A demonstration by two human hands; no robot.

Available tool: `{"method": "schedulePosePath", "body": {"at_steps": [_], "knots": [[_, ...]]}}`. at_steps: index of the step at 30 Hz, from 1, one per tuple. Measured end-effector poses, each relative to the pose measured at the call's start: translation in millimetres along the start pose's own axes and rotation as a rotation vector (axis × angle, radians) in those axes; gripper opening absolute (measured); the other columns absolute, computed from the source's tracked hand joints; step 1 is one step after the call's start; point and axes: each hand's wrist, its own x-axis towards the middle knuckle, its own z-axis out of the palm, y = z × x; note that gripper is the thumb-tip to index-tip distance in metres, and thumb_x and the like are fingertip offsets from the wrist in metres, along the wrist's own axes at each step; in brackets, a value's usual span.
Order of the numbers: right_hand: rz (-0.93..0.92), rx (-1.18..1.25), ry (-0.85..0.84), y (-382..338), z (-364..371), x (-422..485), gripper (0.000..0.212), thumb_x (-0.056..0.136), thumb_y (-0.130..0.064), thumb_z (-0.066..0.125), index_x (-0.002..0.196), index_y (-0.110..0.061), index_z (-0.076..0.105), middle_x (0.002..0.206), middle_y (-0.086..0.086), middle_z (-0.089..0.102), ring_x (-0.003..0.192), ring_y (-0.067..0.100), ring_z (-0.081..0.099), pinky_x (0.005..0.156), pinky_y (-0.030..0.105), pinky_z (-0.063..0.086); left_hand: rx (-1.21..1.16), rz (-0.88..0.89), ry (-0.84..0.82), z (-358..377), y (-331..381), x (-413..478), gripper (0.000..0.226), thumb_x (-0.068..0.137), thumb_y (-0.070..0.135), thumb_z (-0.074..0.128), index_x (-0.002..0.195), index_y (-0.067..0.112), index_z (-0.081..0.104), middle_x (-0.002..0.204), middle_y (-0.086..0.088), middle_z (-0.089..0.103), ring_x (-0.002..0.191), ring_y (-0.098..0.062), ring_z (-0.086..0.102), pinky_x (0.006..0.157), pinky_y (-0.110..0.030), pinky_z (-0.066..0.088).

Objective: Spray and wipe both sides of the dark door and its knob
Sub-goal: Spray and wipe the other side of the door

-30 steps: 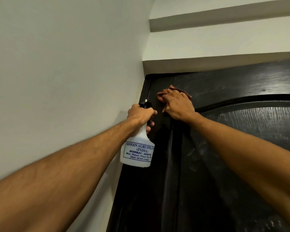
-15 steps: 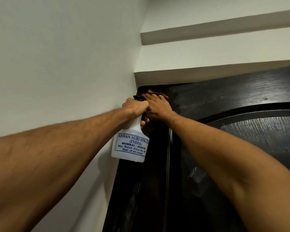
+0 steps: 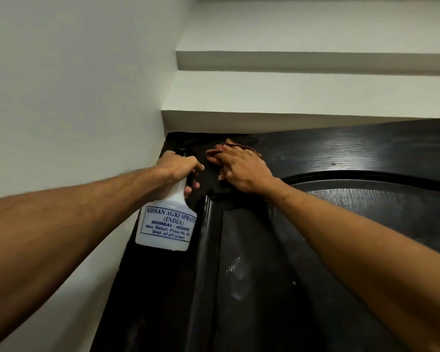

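Note:
The dark wood-grain door [image 3: 353, 224] fills the lower right, with an arched panel below its top rail. My right hand [image 3: 244, 171] presses a reddish-brown cloth [image 3: 215, 154] flat against the door's top left corner. My left hand [image 3: 178, 168] grips the black trigger head of a white spray bottle [image 3: 167, 222] with blue lettering, held upright beside the door's left edge. The knob is out of view.
A white wall [image 3: 74, 97] runs close on the left. White stepped ledges [image 3: 290, 118] overhang the door top. Wet streaks [image 3: 236, 278] show on the door's left stile.
My right hand with the cloth has slid right and slightly down from the far top corner. The bottle hand has stayed beside the door edge. The view has tilted.

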Motion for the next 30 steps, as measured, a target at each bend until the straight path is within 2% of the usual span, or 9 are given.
{"method": "schedulePosePath", "body": {"at_steps": [5,7,10,12,17,21,23,27,30], "knots": [[0.361,-0.059,0.112,57,-28,-28,0.060,0.095,-0.043,0.056,0.152,-0.029,0.042,0.166,0.004,0.029,0.153,0.028,0.023,0.125,0.051,0.018,-0.015,-0.011,-0.060,27,6,-13,0.021,0.096,0.024,0.073,0.093,0.003,0.070,0.079,-0.017,0.073,0.035,-0.014,0.055,0.038,-0.023,0.044],[0.256,-0.047,0.072,37,-24,-30,0.062,0.094,-0.040,0.058,0.152,-0.030,0.042,0.168,0.001,0.025,0.153,0.027,0.022,0.124,0.049,0.019,-0.024,-0.006,-0.065,34,9,-13,0.022,0.095,0.025,0.073,0.097,0.003,0.071,0.080,-0.017,0.075,0.044,-0.018,0.060,0.041,-0.025,0.047],[-0.033,-0.017,-0.072,9,-11,-36,0.063,0.097,-0.038,0.054,0.158,-0.033,0.036,0.170,-0.004,0.021,0.157,0.019,0.014,0.126,0.048,0.017,-0.073,0.017,-0.051,44,14,-12,0.024,0.092,0.024,0.076,0.103,0.003,0.073,0.085,-0.019,0.078,0.075,-0.033,0.076,0.053,-0.031,0.053],[-0.043,-0.034,-0.073,26,-22,-44,0.063,0.097,-0.041,0.051,0.158,-0.034,0.035,0.169,-0.005,0.023,0.157,0.018,0.013,0.126,0.049,0.016,-0.087,0.025,-0.053,52,19,-14,0.025,0.092,0.025,0.076,0.103,0.003,0.073,0.085,-0.018,0.078,0.082,-0.034,0.077,0.057,-0.032,0.054],[0.346,-0.066,0.071,91,-56,-73,0.060,0.098,-0.041,0.053,0.155,-0.029,0.037,0.169,0.003,0.023,0.155,0.027,0.021,0.126,0.052,0.016,-0.025,0.023,-0.091,66,40,-25,0.022,0.097,0.027,0.072,0.098,0.005,0.070,0.083,-0.016,0.075,0.045,-0.016,0.060,0.041,-0.025,0.047],[0.051,-0.019,-0.083,67,-44,-90,0.061,0.101,-0.036,0.049,0.159,-0.032,0.031,0.171,-0.003,0.017,0.158,0.020,0.012,0.127,0.051,0.013,-0.032,0.030,-0.084,82,53,-36,0.021,0.095,0.026,0.073,0.097,0.005,0.070,0.084,-0.016,0.075,0.040,-0.014,0.059,0.039,-0.024,0.045],[0.024,-0.028,-0.095,81,-55,-100,0.060,0.102,-0.040,0.044,0.159,-0.033,0.031,0.171,-0.005,0.018,0.158,0.017,0.012,0.127,0.051,0.013,-0.047,0.028,-0.088,92,60,-41,0.021,0.095,0.026,0.073,0.096,0.005,0.070,0.082,-0.016,0.075,0.039,-0.014,0.058,0.040,-0.024,0.045],[0.388,-0.033,0.079,152,-96,-134,0.070,0.089,-0.051,0.031,0.154,-0.028,0.039,0.168,0.003,0.027,0.154,0.026,0.023,0.125,0.054,0.018,-0.064,0.022,-0.144,121,77,-55,0.021,0.097,0.025,0.072,0.097,0.005,0.068,0.084,-0.017,0.074,0.035,-0.012,0.058,0.038,-0.023,0.045],[0.507,-0.054,0.092,166,-107,-145,0.066,0.093,-0.046,0.039,0.156,-0.026,0.037,0.168,0.008,0.025,0.153,0.032,0.023,0.126,0.053,0.017,-0.045,0.033,-0.156,139,85,-61,0.022,0.098,0.025,0.071,0.101,0.004,0.069,0.084,-0.015,0.074,0.037,-0.010,0.060,0.037,-0.022,0.045]]}}
